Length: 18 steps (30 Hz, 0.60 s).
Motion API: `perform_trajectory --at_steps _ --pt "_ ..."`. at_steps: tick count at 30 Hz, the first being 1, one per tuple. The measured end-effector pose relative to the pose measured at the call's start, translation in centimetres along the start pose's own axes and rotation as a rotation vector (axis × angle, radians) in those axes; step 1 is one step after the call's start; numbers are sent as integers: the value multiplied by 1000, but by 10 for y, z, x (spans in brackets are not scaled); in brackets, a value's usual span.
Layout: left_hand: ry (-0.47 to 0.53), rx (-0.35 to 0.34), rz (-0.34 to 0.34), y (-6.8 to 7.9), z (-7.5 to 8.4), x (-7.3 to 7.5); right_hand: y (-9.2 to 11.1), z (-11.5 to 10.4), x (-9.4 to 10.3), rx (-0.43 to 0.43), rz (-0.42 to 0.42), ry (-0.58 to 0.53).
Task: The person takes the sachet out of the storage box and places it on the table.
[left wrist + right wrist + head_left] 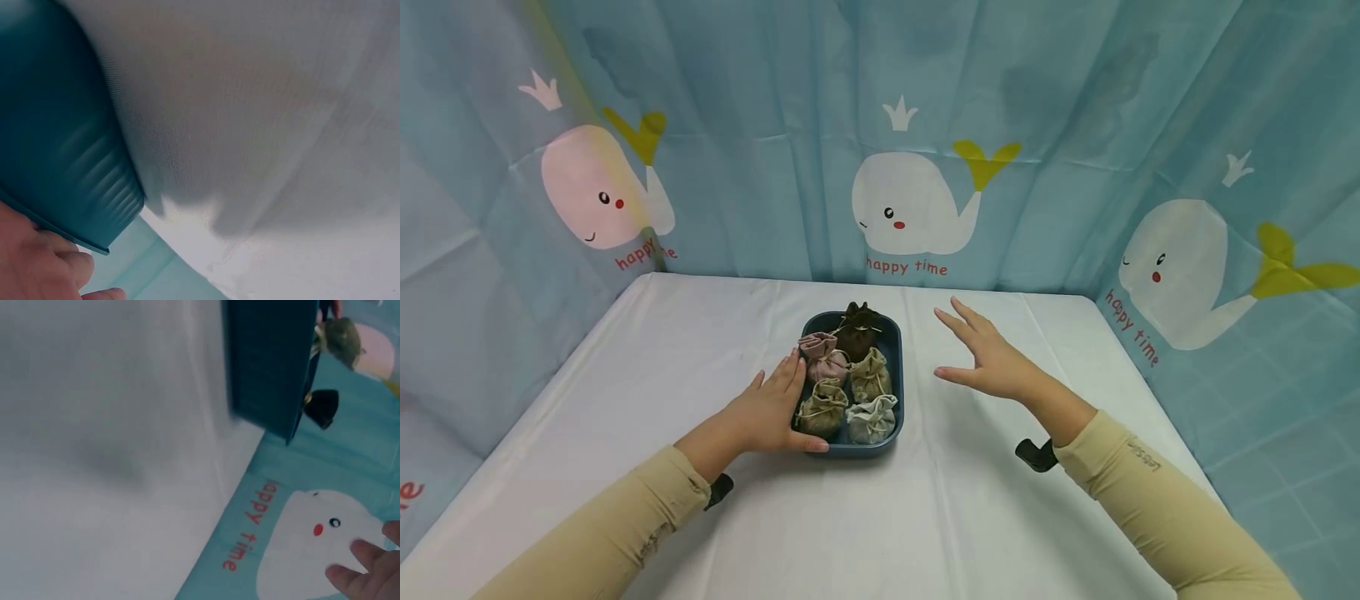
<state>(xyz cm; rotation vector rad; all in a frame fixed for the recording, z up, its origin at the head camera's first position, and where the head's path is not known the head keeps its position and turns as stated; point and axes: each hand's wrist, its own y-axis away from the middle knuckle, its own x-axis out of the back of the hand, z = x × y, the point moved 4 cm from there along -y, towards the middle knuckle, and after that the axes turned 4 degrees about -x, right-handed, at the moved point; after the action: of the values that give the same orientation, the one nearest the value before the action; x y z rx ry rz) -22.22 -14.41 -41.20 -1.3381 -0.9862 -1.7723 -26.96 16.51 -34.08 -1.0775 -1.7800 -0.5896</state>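
Note:
A dark blue oval-cornered tub [898, 367] stands mid-table and holds several small drawstring pouches. At its back is a dark brown pouch [857, 333], with a pink pouch [826, 363] in front to the left. A tan pouch [870, 377] sits on the right, an olive-brown pouch [822, 410] front left, a grey-white pouch [872, 419] front right. My left hand [767, 408] rests against the tub's left side, fingers straight along the rim and thumb at the near corner. Over the table to the right hovers my right hand [988, 358], fingers spread, touching nothing.
A white cloth [880, 533] covers the table. Blue curtains with whale prints [917, 204] hang behind and along both sides. Black wrist mounts [1036, 455] stick out below the sleeves.

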Motion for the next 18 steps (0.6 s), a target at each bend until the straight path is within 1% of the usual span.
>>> perform_trajectory --at_steps 3,6,10,14,18 --pt "5 -3 3 0 0 0 -2 -9 -5 37 1 -103" --pt "4 -5 5 0 0 1 -4 -19 -10 89 15 -159" --pt "7 -3 -1 1 1 2 -5 -30 -18 160 2 -222" --pt "6 -4 -1 2 2 3 -8 -37 -28 241 -34 -261" --pt "9 -5 1 1 1 2 -9 -43 -38 312 -98 -275"
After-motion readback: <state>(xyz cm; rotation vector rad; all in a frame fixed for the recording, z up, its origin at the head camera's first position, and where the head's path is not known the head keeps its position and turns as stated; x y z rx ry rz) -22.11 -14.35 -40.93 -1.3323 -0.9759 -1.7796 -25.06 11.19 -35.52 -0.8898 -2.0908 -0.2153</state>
